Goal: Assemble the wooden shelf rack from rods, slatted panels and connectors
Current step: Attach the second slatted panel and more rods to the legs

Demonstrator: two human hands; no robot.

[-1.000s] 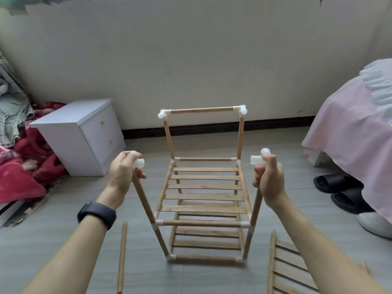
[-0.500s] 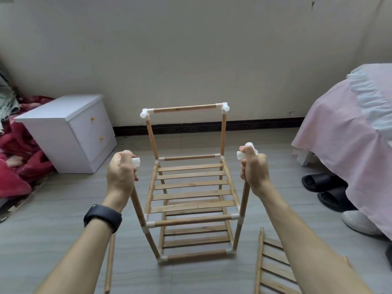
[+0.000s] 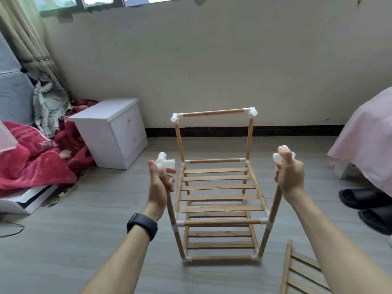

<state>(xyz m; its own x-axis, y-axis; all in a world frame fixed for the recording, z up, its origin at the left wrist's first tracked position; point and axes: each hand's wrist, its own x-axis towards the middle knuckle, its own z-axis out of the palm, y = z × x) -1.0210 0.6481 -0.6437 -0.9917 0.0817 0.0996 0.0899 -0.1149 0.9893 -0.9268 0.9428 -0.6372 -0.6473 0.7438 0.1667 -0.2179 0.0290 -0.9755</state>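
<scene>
L hand (image 3: pixel 160 185) grip clamped on L rod (image 3: pixel 171 209), R hand (image 3: pixel 289 177) on R rod (image 3: pixel 274 206), just under connectors (image 3: pixel 165 161); prob. squaring rack (image 3: pixel 218 209) for spare panel (image 3: pixel 303 270).

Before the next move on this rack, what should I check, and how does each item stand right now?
1. Left hand holds front left upright: ok.
2. Left front connector seated on it: ok.
3. Right front connector seated: cannot tell; right hand, gripping front right upright, covers it.
4. Back top rod joined at both corners: ok.
5. Rack upright on floor: ok.
6. Spare slatted panel beside right arm: ok.
</scene>
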